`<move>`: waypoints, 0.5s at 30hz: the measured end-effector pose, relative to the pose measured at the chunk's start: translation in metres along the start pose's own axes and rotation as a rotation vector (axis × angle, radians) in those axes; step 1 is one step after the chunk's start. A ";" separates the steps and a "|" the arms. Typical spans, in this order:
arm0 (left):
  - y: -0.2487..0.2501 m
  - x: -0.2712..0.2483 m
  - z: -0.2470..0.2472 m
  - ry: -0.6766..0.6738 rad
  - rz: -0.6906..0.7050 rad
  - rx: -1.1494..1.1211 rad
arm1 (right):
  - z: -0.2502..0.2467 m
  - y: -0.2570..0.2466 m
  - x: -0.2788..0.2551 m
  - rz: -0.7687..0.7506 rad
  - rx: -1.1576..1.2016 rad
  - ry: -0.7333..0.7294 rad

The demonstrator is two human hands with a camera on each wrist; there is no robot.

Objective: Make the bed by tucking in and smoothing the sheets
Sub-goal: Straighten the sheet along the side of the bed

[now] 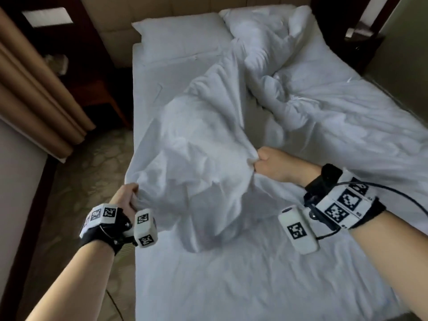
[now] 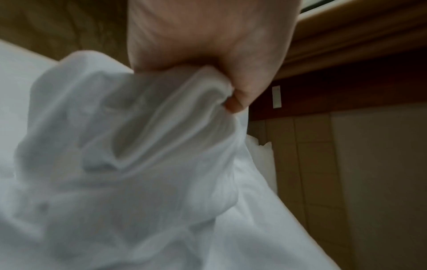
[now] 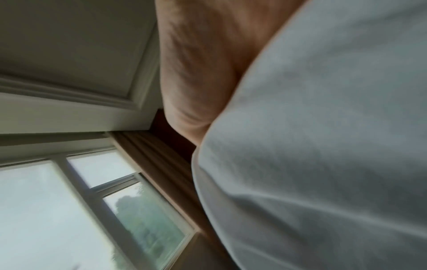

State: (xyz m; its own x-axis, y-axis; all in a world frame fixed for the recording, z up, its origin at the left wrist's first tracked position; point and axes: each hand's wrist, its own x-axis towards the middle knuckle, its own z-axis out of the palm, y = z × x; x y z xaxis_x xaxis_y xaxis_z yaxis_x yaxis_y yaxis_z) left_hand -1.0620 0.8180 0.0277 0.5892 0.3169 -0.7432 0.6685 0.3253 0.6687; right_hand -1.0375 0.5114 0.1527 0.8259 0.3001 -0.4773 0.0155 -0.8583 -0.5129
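Both hands on sheet

We can't see right hand fingers, buried in bunched sheet; wrist views blurred; bed foot cut off.

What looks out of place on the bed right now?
The white duvet is bunched in a twisted ridge across the mattress, leaving the bottom sheet bare and wrinkled. The right pillow is crumpled, the left pillow lies flat. Left hand and right hand each grip the duvet. No spills or damage visible.
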 end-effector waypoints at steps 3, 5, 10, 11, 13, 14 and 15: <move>-0.028 0.017 -0.015 0.076 -0.117 0.243 | 0.033 -0.035 -0.013 -0.161 0.034 -0.099; -0.035 0.025 -0.018 0.047 -0.188 0.307 | 0.056 -0.039 -0.016 -0.172 0.009 -0.161; -0.014 0.010 0.041 -0.528 -0.117 0.297 | 0.105 -0.034 -0.019 -0.180 -0.186 -0.270; -0.011 0.007 0.056 -0.596 -0.084 0.374 | 0.109 -0.031 -0.018 -0.182 -0.175 -0.273; -0.008 0.005 0.081 -0.534 -0.003 0.546 | 0.117 -0.021 -0.014 -0.171 -0.121 -0.292; -0.010 0.007 0.089 -0.453 0.056 0.635 | 0.120 -0.014 -0.014 -0.171 -0.104 -0.314; -0.012 0.012 0.096 -0.391 0.109 0.693 | 0.122 -0.006 -0.015 -0.176 -0.080 -0.339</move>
State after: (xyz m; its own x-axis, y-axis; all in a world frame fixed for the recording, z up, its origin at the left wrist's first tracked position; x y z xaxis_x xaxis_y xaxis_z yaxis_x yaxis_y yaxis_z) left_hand -1.0195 0.7321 0.0091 0.6981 -0.0617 -0.7133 0.6518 -0.3574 0.6689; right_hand -1.1189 0.5629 0.0757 0.5738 0.5548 -0.6025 0.1954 -0.8071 -0.5571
